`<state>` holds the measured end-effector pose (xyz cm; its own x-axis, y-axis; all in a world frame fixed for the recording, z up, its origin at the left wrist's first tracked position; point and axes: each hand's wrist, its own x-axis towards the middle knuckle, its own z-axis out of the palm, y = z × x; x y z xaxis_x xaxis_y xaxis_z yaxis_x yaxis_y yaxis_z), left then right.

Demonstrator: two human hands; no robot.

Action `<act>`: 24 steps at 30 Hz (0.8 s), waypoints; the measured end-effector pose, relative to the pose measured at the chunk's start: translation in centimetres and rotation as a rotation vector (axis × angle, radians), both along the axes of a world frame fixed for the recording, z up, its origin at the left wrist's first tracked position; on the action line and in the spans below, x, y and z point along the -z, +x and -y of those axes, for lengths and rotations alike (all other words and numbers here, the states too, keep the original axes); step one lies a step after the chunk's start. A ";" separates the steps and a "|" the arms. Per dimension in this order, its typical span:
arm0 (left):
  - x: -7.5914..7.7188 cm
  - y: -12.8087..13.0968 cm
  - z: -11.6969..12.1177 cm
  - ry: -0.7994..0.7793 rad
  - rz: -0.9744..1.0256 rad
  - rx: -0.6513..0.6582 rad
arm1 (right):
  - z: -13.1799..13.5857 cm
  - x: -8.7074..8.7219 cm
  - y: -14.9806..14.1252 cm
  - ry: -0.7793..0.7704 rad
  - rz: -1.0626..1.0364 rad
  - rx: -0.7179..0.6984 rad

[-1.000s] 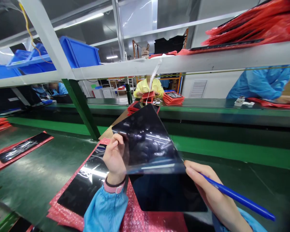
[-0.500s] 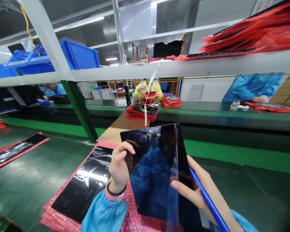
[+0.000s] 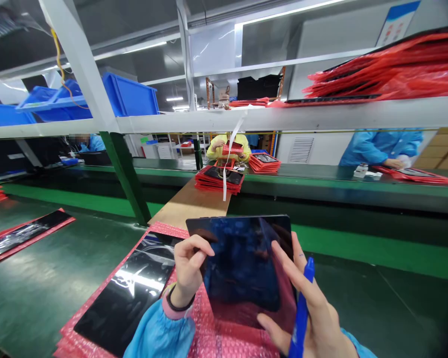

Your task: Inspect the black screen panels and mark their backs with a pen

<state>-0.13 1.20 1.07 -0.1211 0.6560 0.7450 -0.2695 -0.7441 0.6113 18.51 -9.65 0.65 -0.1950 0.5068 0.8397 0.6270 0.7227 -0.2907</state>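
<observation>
A glossy black tablet screen (image 3: 239, 268) is tilted up in front of me, its far edge raised. My left hand (image 3: 189, 266) pinches its left edge, with the forefinger bent over the glass. On the other side, my right hand (image 3: 313, 303) steadies the panel, thumb and fingers spread along its right part. A blue pen (image 3: 301, 313) is tucked into that same hand, its tip end pointing up. A slanting line runs across the glass near the right fingers; whether it is a clear film's edge or a reflection I cannot tell. Pink bubble wrap (image 3: 224, 343) lies underneath.
Another black panel (image 3: 130, 288) lies on pink bubble bags at left. Further left is a wrapped panel (image 3: 26, 231). A wooden board (image 3: 186, 201) bridges to the far belt, bearing stacked red-wrapped panels (image 3: 218, 181). A green post (image 3: 125, 179) and shelf (image 3: 209, 121) stand ahead; co-workers sit beyond.
The screen has turned from a skewed, raised pose to a squarer, lower one. My right hand has shifted from its lower right corner onto the right side, and the pen has swung upright.
</observation>
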 end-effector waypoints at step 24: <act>1.5 2.7 6.5 0.034 -0.212 0.170 | -2.6 -0.7 4.1 0.143 -0.816 -0.080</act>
